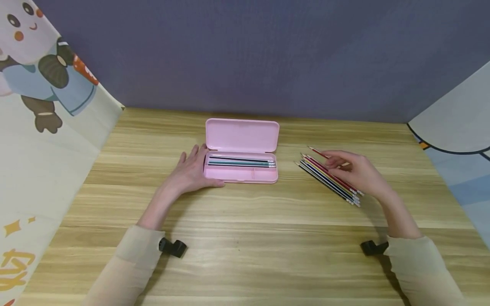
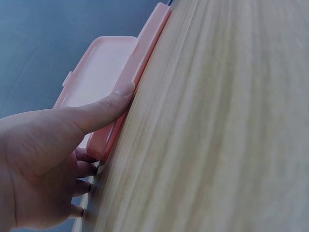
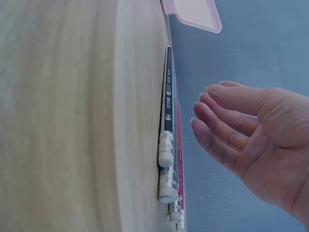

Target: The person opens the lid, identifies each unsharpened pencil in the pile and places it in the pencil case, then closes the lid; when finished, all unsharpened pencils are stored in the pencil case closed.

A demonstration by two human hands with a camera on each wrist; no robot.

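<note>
A pink pencil case (image 1: pixel 240 175) lies with its lid (image 1: pixel 242 135) raised at the back. Several dark and teal pencils (image 1: pixel 241 162) fill its rear compartment. My left hand (image 1: pixel 191 172) rests at the case's left end, thumb along the front wall and the other fingers spread beside the end. To the right, several pencils (image 1: pixel 325 180) form a slanted bundle, erasers toward me. Over its far side hovers my right hand (image 1: pixel 354 172), fingers loosely bent. A red pencil (image 1: pixel 317 151) shows partly beyond its fingertips; the right wrist view shows nothing in the hand.
The wood-grain table (image 1: pixel 245 246) meets a dark blue-grey panel (image 1: pixel 252 59) at the back. Printed cloth (image 1: pixel 49 161) borders the left side, and another printed sheet (image 1: pixel 459 114) the right. A black wrist mount (image 1: pixel 173 247) sticks out from the left sleeve.
</note>
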